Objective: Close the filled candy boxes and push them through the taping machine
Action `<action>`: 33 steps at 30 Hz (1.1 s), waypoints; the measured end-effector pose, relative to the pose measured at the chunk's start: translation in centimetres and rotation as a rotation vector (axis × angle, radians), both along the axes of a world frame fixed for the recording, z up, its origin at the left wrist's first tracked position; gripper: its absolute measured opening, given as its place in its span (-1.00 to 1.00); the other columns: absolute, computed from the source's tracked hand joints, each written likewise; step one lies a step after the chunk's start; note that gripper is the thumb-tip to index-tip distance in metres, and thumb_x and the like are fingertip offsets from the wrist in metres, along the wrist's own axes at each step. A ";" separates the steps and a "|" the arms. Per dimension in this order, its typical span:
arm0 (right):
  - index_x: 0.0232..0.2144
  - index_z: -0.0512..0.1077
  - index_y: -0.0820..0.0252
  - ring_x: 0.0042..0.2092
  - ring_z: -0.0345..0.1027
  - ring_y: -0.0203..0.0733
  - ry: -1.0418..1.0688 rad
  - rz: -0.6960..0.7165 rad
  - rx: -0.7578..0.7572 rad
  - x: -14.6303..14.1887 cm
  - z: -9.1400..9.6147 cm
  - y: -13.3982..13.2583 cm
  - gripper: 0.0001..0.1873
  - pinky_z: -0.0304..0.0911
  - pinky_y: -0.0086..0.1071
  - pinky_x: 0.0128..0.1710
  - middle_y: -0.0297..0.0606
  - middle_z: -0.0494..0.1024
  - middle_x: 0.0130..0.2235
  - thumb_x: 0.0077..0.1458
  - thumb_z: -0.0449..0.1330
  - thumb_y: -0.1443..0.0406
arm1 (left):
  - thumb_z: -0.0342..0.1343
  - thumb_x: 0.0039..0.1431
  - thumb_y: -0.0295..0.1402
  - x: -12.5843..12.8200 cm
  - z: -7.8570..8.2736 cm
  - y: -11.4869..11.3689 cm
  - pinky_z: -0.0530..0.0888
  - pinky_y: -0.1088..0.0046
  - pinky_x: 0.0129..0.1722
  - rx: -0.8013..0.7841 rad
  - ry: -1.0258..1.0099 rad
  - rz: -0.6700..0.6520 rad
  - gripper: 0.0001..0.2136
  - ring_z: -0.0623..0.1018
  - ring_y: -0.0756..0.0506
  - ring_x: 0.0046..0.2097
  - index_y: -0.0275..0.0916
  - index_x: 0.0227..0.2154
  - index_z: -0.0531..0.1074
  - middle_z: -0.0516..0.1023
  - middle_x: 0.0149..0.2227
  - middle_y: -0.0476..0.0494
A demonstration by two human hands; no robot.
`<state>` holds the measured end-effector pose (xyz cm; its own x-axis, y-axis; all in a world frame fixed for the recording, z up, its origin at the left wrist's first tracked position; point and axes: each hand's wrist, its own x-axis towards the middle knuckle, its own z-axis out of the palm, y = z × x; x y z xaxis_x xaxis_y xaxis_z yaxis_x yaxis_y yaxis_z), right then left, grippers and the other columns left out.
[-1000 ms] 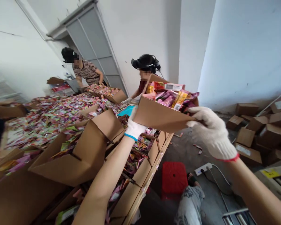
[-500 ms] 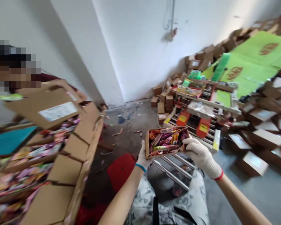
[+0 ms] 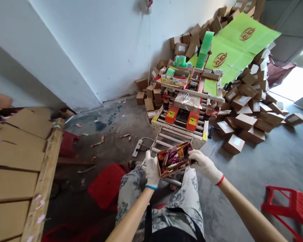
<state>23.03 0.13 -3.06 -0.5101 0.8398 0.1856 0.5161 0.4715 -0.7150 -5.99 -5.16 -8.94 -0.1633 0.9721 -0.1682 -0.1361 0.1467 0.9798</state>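
An uncovered cardboard box (image 3: 164, 175) full of small, brightly wrapped snack packets (image 3: 176, 157) is held between my gloved hands, tilted above metal rollers (image 3: 172, 181). My left hand (image 3: 152, 169), in a white glove with a blue cuff, grips its left side. Against the right end presses my right hand (image 3: 204, 164), its glove edged in red; the fingertips are partly hidden by the box. Just beyond stands a box-taping machine (image 3: 181, 114) with orange guides and green tape.
Many closed cardboard boxes (image 3: 244, 121) are piled beside and behind the machine. Bright green sheeting (image 3: 233, 50) lies over some. Red stools (image 3: 290, 205) stand on the floor. On the left, a wood-edged table (image 3: 49, 161) carries open cartons (image 3: 15, 176). A power strip (image 3: 137, 148) lies near the rollers.
My view has swung right, toward the taping machine. The box is still in both hands and sits lower over the rollers. The co-worker at left is mostly out of view.
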 end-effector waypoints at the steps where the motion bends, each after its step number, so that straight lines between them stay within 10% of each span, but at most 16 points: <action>1: 0.17 0.37 0.03 0.14 0.37 0.00 0.015 -0.057 -0.024 0.1 0.2 0.3 -0.33 0.39 -0.13 0.09 -0.10 0.32 0.22 -0.03 0.36 0.25 | 0.15 0.02 0.27 -0.6 0.9 0.1 -0.02 0.11 0.46 0.087 0.114 -0.012 -0.13 -0.14 -0.28 0.51 0.01 0.35 0.17 0.05 0.46 -0.16; 4: 0.44 -0.08 -0.09 0.16 0.36 0.11 -0.079 -0.144 -0.090 -0.2 1.1 1.8 0.36 0.41 -0.06 0.06 -0.04 0.10 0.34 -0.31 0.55 0.16 | 0.28 -0.18 0.32 -1.8 3.9 1.3 -0.23 -0.09 0.46 0.461 0.689 -0.242 0.06 -0.12 -0.44 0.49 -0.12 0.36 0.21 0.02 0.47 -0.30; 10: 0.28 0.32 0.02 0.15 0.34 0.14 -0.460 0.246 -0.144 -4.2 3.9 3.3 0.06 0.34 -0.09 0.15 -0.04 0.23 0.27 -0.31 0.56 0.17 | 0.05 0.33 -0.02 0.4 4.3 3.2 -0.23 -0.14 0.45 0.643 1.284 -0.439 -0.36 0.11 -0.32 0.46 -0.04 0.41 0.11 0.16 0.42 -0.18; 17: 0.05 0.52 0.06 0.08 0.38 0.07 -0.457 0.278 -0.308 -4.9 3.7 3.6 -0.21 0.38 -0.15 0.08 -0.14 0.37 0.18 -0.33 0.55 0.20 | -0.07 0.35 -0.36 1.9 0.9 3.7 0.13 0.23 0.43 0.613 1.138 -0.687 -0.46 0.22 -0.21 0.42 -0.38 0.36 0.20 0.22 0.39 -0.31; 23: 0.09 0.34 0.14 -0.21 0.46 -0.16 -0.210 -0.268 -0.605 -4.2 0.9 2.1 -0.15 0.40 -0.37 -0.24 -0.36 0.51 -0.25 -0.30 0.51 0.28 | 0.02 0.25 -0.34 0.6 1.9 5.9 0.30 0.25 0.34 0.401 0.736 -0.856 -0.64 0.46 -0.28 0.26 -0.19 0.05 0.55 0.51 0.20 -0.23; 29: -0.11 0.42 0.13 -0.17 0.42 -0.14 -0.627 -0.195 -0.161 -8.1 2.2 2.2 -0.70 0.25 -0.37 -0.26 -0.21 0.51 -0.11 0.15 0.26 0.13 | 0.24 0.13 -0.17 0.2 2.3 6.2 0.38 0.11 0.24 0.150 0.585 -0.637 -0.43 0.52 -0.36 0.18 -0.04 0.23 0.38 0.52 0.20 -0.16; 33: 0.05 0.41 0.15 -0.11 0.43 -0.06 -0.856 -0.124 0.037 -9.8 2.6 1.8 -0.68 0.27 -0.28 -0.18 -0.09 0.45 0.04 0.29 0.06 0.28 | 0.25 0.15 -0.24 2.3 2.8 4.8 0.41 0.19 0.19 0.053 0.551 -0.427 -0.46 0.54 -0.31 0.16 -0.02 0.22 0.40 0.57 0.14 -0.12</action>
<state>13.21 1.93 -0.50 -0.3918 0.8997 -0.1923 0.9193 0.3912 -0.0426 -3.68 -0.34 -6.12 0.1871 0.9748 -0.1216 0.4420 0.0271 0.8966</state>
